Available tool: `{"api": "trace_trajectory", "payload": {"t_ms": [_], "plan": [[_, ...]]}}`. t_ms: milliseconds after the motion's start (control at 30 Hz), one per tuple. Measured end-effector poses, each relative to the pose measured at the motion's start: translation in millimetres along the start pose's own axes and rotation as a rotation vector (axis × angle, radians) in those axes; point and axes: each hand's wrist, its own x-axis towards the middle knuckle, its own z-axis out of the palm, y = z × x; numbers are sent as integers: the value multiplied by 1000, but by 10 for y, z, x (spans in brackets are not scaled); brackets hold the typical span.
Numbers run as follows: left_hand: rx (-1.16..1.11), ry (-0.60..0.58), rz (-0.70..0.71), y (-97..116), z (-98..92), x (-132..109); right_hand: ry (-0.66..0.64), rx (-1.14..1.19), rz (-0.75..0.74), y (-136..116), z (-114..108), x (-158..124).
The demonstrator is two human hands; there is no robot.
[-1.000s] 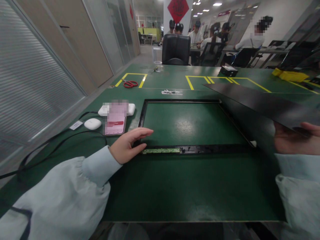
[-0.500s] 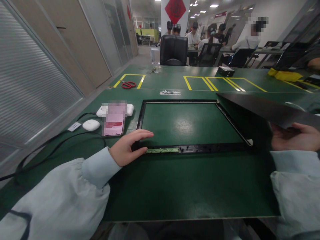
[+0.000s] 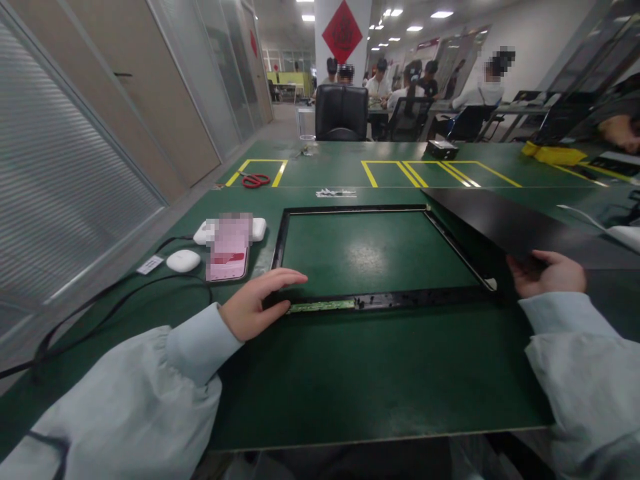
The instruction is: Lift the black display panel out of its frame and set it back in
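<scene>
A thin black rectangular frame (image 3: 420,299) lies flat on the green table, with a green circuit strip (image 3: 323,306) along the left part of its near side. At the frame's near left corner rests my left hand (image 3: 253,305), its fingers stretched out and the thumb apart, touching or just over the edge. My right hand (image 3: 550,275) grips the near edge of a dark flat panel (image 3: 520,220), thumb on top and fingers underneath. The panel is tilted, just right of the frame, and its far left corner is close to the frame's far right corner.
Left of the frame are a phone (image 3: 231,253), a white mouse-like object (image 3: 183,261) and black cables. Farther back lie red-handled scissors (image 3: 256,181), white scraps (image 3: 336,193), a small black box (image 3: 441,149) and a yellow item (image 3: 555,155). People sit at tables beyond.
My right hand has moved left and slightly down with the panel, bringing the hand nearer the frame. My left hand stays at the frame's corner. The camera view has tilted slightly.
</scene>
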Motion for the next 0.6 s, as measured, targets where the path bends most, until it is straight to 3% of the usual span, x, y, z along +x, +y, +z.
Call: {"api": "trace_trajectory", "payload": {"t_ms": [267,433,600], "plan": [[-10,-21,-4,25,32,-4,62,10,34,4,53,-28],[-24,-17,-45,83,12,10,18,-24,20,30,36,-25],[-25,-92,-16,79,-21,30,-40,-25,4,50,24,-22]]}}
